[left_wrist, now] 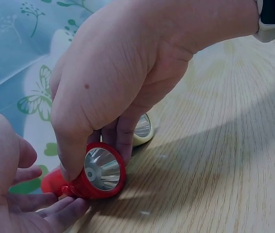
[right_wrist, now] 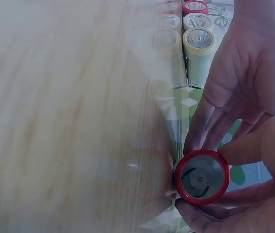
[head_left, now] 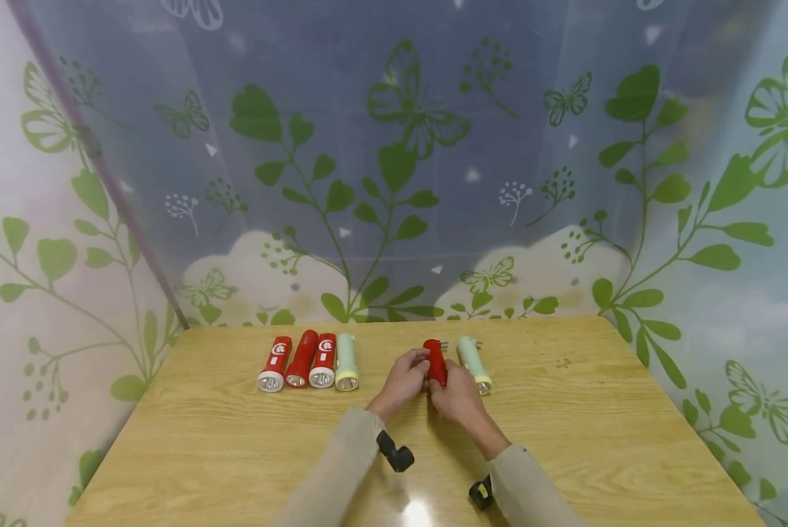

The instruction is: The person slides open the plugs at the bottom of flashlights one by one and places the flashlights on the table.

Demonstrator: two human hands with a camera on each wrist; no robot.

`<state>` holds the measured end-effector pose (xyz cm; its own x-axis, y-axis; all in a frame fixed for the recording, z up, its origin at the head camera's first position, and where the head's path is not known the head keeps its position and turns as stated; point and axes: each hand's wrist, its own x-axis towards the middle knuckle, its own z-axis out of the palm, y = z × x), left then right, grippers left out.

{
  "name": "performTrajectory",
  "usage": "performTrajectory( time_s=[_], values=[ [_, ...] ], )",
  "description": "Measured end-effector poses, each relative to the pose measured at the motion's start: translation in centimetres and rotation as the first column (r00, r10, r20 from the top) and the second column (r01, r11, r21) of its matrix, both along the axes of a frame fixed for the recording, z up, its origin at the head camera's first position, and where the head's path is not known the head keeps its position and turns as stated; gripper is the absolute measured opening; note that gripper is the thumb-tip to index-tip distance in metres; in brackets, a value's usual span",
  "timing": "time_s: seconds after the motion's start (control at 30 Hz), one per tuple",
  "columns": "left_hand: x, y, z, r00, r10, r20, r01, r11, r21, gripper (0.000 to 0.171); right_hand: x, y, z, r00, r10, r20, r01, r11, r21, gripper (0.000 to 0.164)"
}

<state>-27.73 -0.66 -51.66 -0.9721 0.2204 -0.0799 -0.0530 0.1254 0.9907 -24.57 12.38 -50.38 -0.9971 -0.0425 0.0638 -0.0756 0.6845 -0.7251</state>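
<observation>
A red flashlight (head_left: 436, 360) with a metal-pronged plug out at its far end lies on the wooden table, its lens towards me. My right hand (head_left: 461, 399) grips it near the lens end, thumb on one side and fingers on the other, as the left wrist view shows. From the left, my left hand (head_left: 403, 380) touches the body with fairly straight fingers. In the right wrist view the lens (right_wrist: 200, 178) faces the camera. Just right of the right hand lies a mint-green flashlight (head_left: 471, 356), partly hidden, its prongs also showing.
Left on the table (head_left: 236, 454), a row holds a red-and-white flashlight (head_left: 277, 355), a plain red flashlight (head_left: 305, 351), another red-and-white flashlight (head_left: 324, 351) and a mint-green flashlight (head_left: 346, 355). A patterned curtain (head_left: 420, 183) hangs behind the table's back edge.
</observation>
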Motion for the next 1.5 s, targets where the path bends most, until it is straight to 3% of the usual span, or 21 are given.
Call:
performTrajectory(
  time_s=[0.3, 0.53, 0.7, 1.1, 1.23, 1.37, 1.5],
  values=[
    [0.3, 0.2, 0.6, 1.000, 0.010, 0.009, -0.010, 1.000, -0.002, 0.040, -0.1, 0.0, 0.1, 0.999, 0.008, -0.047, -0.006, 0.999, 0.047, 0.026],
    [0.5, 0.4, 0.8, 0.999, 0.008, -0.033, -0.009, 0.998, -0.056, 0.040, 0.4, -0.2, 0.5, 0.994, 0.021, -0.105, -0.008, 0.993, 0.118, 0.035],
    [0.5, 0.5, 0.9, 0.999, 0.016, -0.045, -0.019, 0.998, -0.066, 0.039, 0.6, -0.1, 1.1, 0.991, 0.029, -0.128, -0.015, 0.994, 0.108, 0.040],
    [0.7, 0.5, 0.7, 1.000, 0.020, -0.013, -0.021, 0.998, -0.055, 0.040, 0.9, 0.0, 2.2, 0.989, 0.019, -0.148, 0.001, 0.991, 0.137, 0.046],
    [0.7, 0.1, 0.9, 0.999, 0.020, -0.034, -0.023, 0.996, -0.083, 0.041, 0.9, -0.1, 2.7, 0.988, 0.004, -0.154, 0.015, 0.993, 0.120, 0.051],
    [0.7, -0.9, 1.5, 0.998, 0.019, -0.063, -0.027, 0.991, -0.131, 0.044, 0.8, -0.3, 3.3, 0.985, 0.006, -0.170, 0.011, 0.995, 0.097, 0.043],
    [0.6, -2.3, 2.1, 0.998, 0.004, -0.057, -0.010, 0.994, -0.112, 0.044, 0.7, -0.6, 3.7, 0.987, 0.018, -0.161, -0.004, 0.996, 0.085, 0.040]
  ],
)
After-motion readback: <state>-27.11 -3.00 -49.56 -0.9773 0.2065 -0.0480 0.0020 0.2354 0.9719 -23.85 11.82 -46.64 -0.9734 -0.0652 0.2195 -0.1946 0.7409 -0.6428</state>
